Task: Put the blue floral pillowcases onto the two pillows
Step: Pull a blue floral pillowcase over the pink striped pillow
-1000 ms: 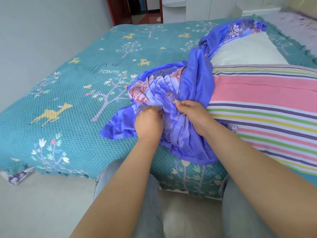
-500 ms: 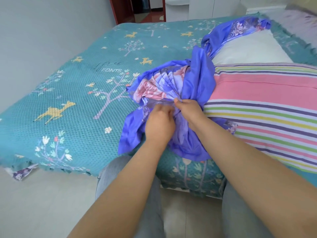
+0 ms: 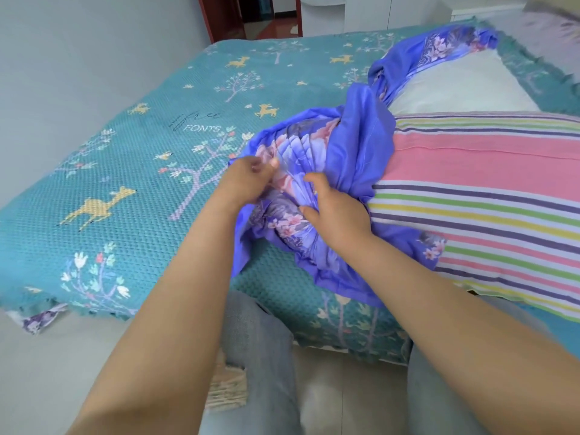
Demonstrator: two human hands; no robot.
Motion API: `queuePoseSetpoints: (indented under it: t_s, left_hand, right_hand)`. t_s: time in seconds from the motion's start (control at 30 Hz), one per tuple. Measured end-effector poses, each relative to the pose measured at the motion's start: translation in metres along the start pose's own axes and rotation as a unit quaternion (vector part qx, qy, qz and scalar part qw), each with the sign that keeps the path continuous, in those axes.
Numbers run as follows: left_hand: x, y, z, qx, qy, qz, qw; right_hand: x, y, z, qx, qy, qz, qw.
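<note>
A blue floral pillowcase (image 3: 351, 152) lies bunched at the left end of a striped pink, green and purple pillow (image 3: 489, 196) near the bed's front edge. My left hand (image 3: 248, 180) pinches the gathered fabric at its left side. My right hand (image 3: 335, 208) grips the bunched cloth just beside it, at the pillow's end. Behind lies a white pillow (image 3: 461, 86) with a second blue floral pillowcase (image 3: 433, 51) draped along its far left edge.
The bed carries a teal bedspread (image 3: 131, 183) with deer and tree patterns. A grey wall runs along the left. A doorway (image 3: 251, 14) and white cabinets stand beyond the bed. My knees in jeans (image 3: 260, 346) meet the bed's front edge.
My left hand has moved up and left along the gathered pillowcase, away from my right hand. The loose flap on the left has been pulled in further.
</note>
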State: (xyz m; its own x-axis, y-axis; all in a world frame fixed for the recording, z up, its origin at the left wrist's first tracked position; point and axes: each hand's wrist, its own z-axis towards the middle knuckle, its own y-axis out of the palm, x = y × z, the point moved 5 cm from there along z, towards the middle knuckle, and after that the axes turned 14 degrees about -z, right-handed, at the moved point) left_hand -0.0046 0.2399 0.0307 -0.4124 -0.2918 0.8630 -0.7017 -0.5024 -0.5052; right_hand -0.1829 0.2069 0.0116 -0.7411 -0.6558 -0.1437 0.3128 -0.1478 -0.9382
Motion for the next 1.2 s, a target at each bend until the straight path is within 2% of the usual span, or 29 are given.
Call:
queuePoseSetpoints:
  t_s: [0.07, 0.13, 0.27, 0.33, 0.4, 0.47, 0.53, 0.6, 0.73, 0.8, 0.87, 0.93, 0.97, 1.03, 1.1, 1.2]
  left_hand:
    - [0.004, -0.001, 0.018, -0.005, 0.0, 0.095, 0.995]
    - [0.013, 0.01, 0.027, -0.019, 0.047, 0.201, 0.978]
    - [0.048, 0.025, 0.042, -0.014, 0.123, 0.314, 0.941]
    - [0.072, 0.026, 0.052, -0.001, 0.151, 0.279, 0.948]
    - [0.099, 0.039, 0.058, -0.001, 0.188, 0.194, 0.963]
    - [0.116, 0.067, 0.052, -0.053, 0.209, 0.095, 0.972]
    - [0.116, 0.095, 0.042, -0.126, 0.187, 0.014, 0.974]
    - [0.103, 0.107, 0.04, -0.17, 0.17, -0.016, 0.971]
    - [0.075, 0.087, 0.031, -0.195, 0.12, -0.102, 0.968]
    - [0.065, 0.07, 0.023, -0.151, 0.14, -0.107, 0.973]
    - [0.049, 0.045, 0.008, -0.008, 0.195, -0.032, 0.98]
    - [0.028, 0.023, -0.018, 0.146, 0.219, 0.039, 0.964]
    - [0.016, 0.019, -0.031, 0.186, 0.214, 0.067, 0.957]
    - [-0.007, 0.023, -0.052, 0.199, 0.18, 0.117, 0.956]
    - [-0.023, 0.034, -0.065, 0.187, 0.173, 0.149, 0.955]
    - [-0.025, 0.041, -0.068, 0.193, 0.202, 0.145, 0.949]
  right_hand:
    - [-0.007, -0.002, 0.001, 0.023, -0.029, -0.05, 0.998]
    - [-0.009, 0.0, 0.003, 0.019, -0.043, -0.063, 0.997]
    - [0.005, 0.006, 0.012, -0.047, -0.014, 0.069, 0.996]
    - [0.003, 0.009, 0.015, -0.068, -0.024, 0.105, 0.992]
    - [0.001, 0.009, 0.019, -0.048, -0.024, 0.121, 0.991]
    - [0.006, 0.008, 0.02, -0.005, 0.002, 0.119, 0.993]
    - [0.012, 0.011, 0.018, 0.02, 0.028, 0.106, 0.994]
    - [0.011, 0.017, 0.015, 0.017, 0.046, 0.099, 0.994]
    - [0.002, 0.031, 0.02, -0.028, 0.038, 0.042, 0.998]
    - [0.007, 0.03, 0.026, -0.026, 0.056, 0.058, 0.996]
    - [0.015, 0.027, 0.028, -0.01, 0.073, 0.086, 0.994]
    - [0.018, 0.025, 0.027, 0.002, 0.061, 0.092, 0.994]
    - [0.017, 0.025, 0.026, 0.008, 0.048, 0.092, 0.995]
    - [0.016, 0.024, 0.025, 0.033, 0.03, 0.104, 0.994]
    - [0.015, 0.015, 0.022, 0.1, 0.009, 0.113, 0.989]
    - [-0.002, -0.002, 0.01, 0.238, -0.117, 0.022, 0.964]
